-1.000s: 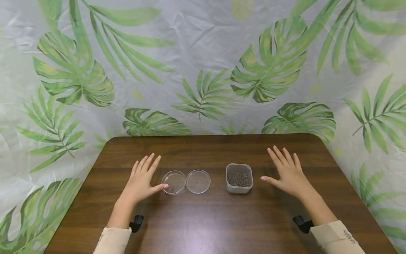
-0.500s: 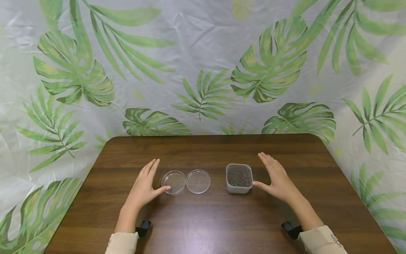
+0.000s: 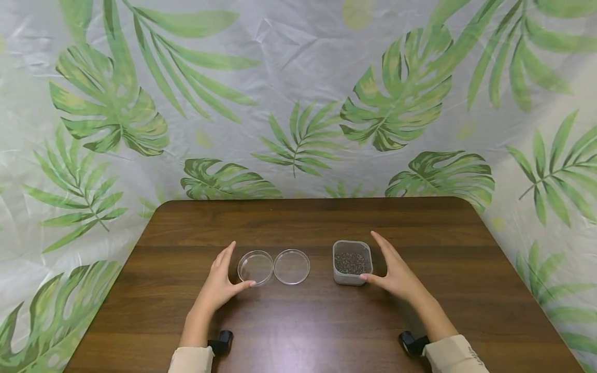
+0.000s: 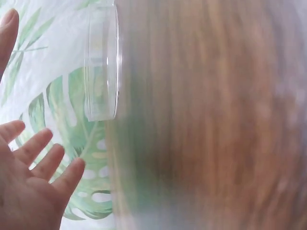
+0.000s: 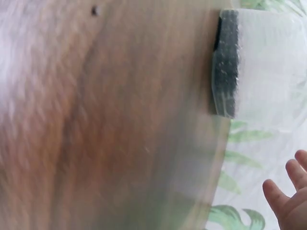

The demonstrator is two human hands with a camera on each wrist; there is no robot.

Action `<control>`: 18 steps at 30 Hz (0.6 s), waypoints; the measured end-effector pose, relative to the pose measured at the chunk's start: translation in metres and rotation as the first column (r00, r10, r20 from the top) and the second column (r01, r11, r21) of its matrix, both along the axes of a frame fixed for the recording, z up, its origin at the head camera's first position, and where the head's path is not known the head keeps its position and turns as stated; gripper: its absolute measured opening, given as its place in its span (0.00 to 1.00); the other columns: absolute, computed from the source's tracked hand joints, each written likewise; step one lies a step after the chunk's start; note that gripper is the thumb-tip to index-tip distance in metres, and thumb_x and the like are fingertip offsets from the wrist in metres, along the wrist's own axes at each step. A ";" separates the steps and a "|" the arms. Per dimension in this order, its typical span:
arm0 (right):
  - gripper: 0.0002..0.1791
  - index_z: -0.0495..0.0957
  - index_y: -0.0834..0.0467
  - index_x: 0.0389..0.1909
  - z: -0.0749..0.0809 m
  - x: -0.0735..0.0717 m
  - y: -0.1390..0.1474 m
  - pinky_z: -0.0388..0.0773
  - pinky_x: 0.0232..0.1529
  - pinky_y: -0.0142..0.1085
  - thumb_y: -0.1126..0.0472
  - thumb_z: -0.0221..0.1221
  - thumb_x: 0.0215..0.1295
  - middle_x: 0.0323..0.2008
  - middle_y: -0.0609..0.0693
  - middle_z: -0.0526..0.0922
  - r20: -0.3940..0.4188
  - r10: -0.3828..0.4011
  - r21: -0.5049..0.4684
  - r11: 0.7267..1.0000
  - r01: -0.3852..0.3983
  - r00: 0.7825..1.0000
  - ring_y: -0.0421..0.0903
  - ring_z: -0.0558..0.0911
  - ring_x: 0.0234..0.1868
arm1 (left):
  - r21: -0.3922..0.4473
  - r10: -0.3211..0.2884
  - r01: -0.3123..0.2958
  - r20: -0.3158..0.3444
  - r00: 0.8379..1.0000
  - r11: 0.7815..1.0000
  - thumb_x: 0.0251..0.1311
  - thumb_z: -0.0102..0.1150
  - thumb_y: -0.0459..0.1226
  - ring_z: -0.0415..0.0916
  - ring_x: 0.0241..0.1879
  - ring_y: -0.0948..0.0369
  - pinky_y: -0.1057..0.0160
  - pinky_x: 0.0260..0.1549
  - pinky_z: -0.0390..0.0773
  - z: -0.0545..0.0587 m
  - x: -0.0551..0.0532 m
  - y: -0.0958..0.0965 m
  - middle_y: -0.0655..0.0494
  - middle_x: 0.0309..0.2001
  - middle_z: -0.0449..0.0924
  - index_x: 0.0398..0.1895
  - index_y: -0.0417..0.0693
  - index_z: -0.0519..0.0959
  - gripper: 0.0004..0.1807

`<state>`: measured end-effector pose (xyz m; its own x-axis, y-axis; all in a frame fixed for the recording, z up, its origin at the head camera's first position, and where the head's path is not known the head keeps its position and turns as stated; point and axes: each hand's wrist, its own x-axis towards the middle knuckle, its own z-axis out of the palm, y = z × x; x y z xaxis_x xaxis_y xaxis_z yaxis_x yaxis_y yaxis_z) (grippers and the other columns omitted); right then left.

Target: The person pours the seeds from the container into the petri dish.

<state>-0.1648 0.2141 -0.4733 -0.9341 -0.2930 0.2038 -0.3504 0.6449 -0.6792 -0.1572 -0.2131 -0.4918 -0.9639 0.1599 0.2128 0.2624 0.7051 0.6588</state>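
In the head view my left hand (image 3: 218, 286) reaches around the left side of a clear round petri dish (image 3: 255, 268), fingers extended and thumb at its near edge. The left wrist view shows this dish (image 4: 103, 62) side-on, with the spread fingers of the left hand (image 4: 36, 184) apart from it. A second clear round dish half (image 3: 292, 267) lies just to the right of the first. My right hand (image 3: 396, 274), fingers straight, stands at the right side of a translucent square tub (image 3: 352, 280) holding dark granules. Its thumb overlaps the tub's near right corner.
All of this stands on a dark brown wooden table (image 3: 298, 223). Behind it hangs a pale cloth (image 3: 298, 77) with green leaf prints. Black straps with small camera mounts (image 3: 225, 342) sit at both wrists.
Both hands have moved inward and closer to the dish and the tub, with their spread fingers drawn together. The dishes and the tub stay in place.
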 end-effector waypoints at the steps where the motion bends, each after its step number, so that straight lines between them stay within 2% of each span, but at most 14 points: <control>1: 0.57 0.40 0.39 0.69 -0.002 0.000 -0.001 0.55 0.55 0.62 0.42 0.67 0.43 0.68 0.53 0.48 0.009 -0.003 -0.010 1.000 0.003 1.000 0.59 0.51 0.65 | 0.015 -0.001 0.000 0.015 1.000 1.000 0.34 0.69 0.57 0.47 0.63 0.43 0.38 0.54 0.57 -0.001 0.000 0.000 0.42 0.65 0.51 0.70 0.53 0.45 0.60; 4: 0.57 0.41 0.40 0.69 -0.007 -0.001 -0.003 0.54 0.55 0.62 0.43 0.68 0.42 0.68 0.54 0.48 0.025 -0.003 -0.052 0.999 0.005 1.000 0.59 0.51 0.65 | 0.062 -0.014 0.010 0.055 0.998 0.998 0.33 0.71 0.55 0.47 0.63 0.44 0.38 0.55 0.56 -0.005 0.000 0.000 0.40 0.65 0.51 0.70 0.49 0.46 0.61; 7: 0.57 0.43 0.46 0.70 -0.013 -0.003 -0.005 0.53 0.57 0.61 0.48 0.69 0.43 0.67 0.55 0.49 0.025 0.005 -0.125 0.992 -0.002 1.000 0.59 0.51 0.65 | 0.092 -0.028 0.020 0.084 0.996 0.996 0.32 0.72 0.54 0.48 0.63 0.44 0.39 0.55 0.56 -0.008 0.000 0.000 0.40 0.65 0.50 0.69 0.45 0.47 0.62; 12: 0.55 0.44 0.55 0.69 -0.018 -0.004 -0.011 0.57 0.56 0.58 0.57 0.70 0.45 0.65 0.61 0.53 0.022 0.038 -0.214 0.976 -0.033 0.999 0.61 0.55 0.63 | 0.148 -0.036 0.019 0.119 0.992 0.989 0.33 0.73 0.50 0.58 0.59 0.42 0.44 0.54 0.62 -0.014 -0.001 0.000 0.40 0.64 0.52 0.69 0.43 0.48 0.60; 14: 0.54 0.44 0.59 0.69 -0.013 -0.002 -0.015 0.58 0.55 0.59 0.61 0.69 0.45 0.64 0.65 0.54 0.030 0.055 -0.250 0.967 -0.046 0.998 0.62 0.56 0.62 | 0.180 -0.045 0.021 0.127 0.991 0.983 0.33 0.74 0.48 0.60 0.57 0.44 0.48 0.54 0.64 -0.017 -0.002 0.001 0.40 0.63 0.53 0.69 0.42 0.48 0.60; 18: 0.52 0.45 0.63 0.68 -0.001 0.004 -0.022 0.58 0.54 0.60 0.65 0.68 0.45 0.63 0.69 0.53 0.080 0.064 -0.313 0.949 -0.036 0.995 0.66 0.59 0.60 | 0.233 -0.065 0.032 0.134 0.989 0.972 0.33 0.75 0.44 0.59 0.59 0.46 0.54 0.56 0.64 -0.022 -0.003 0.001 0.40 0.62 0.55 0.68 0.39 0.50 0.58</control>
